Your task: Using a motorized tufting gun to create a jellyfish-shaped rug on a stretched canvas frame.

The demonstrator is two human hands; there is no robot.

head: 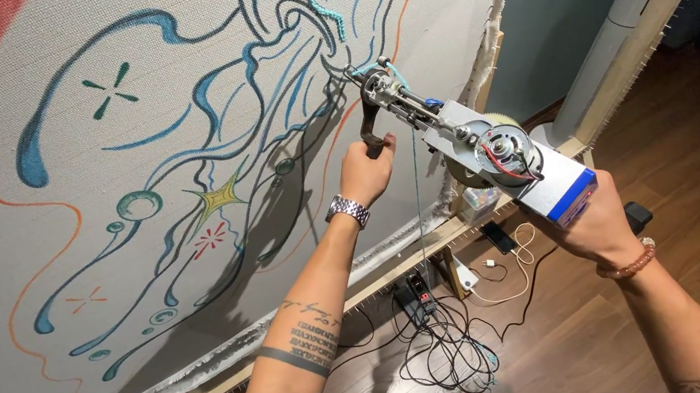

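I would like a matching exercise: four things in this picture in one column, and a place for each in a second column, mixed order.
Things:
1. left hand
2. right hand
3. tangled cables
4. white tower fan

Places:
A. on the wooden floor
B. on the tufting gun's dark front handle
C. behind the wooden frame, at right
D. under the gun's blue-and-white rear end

Pairs: 1-B, 2-D, 3-A, 4-C

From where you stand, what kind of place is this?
Probably a rug-tufting studio or home craft room: both hands hold a tufting gun against stretched cloth drawn with a jellyfish design, on a wooden frame, with cables on wood flooring.
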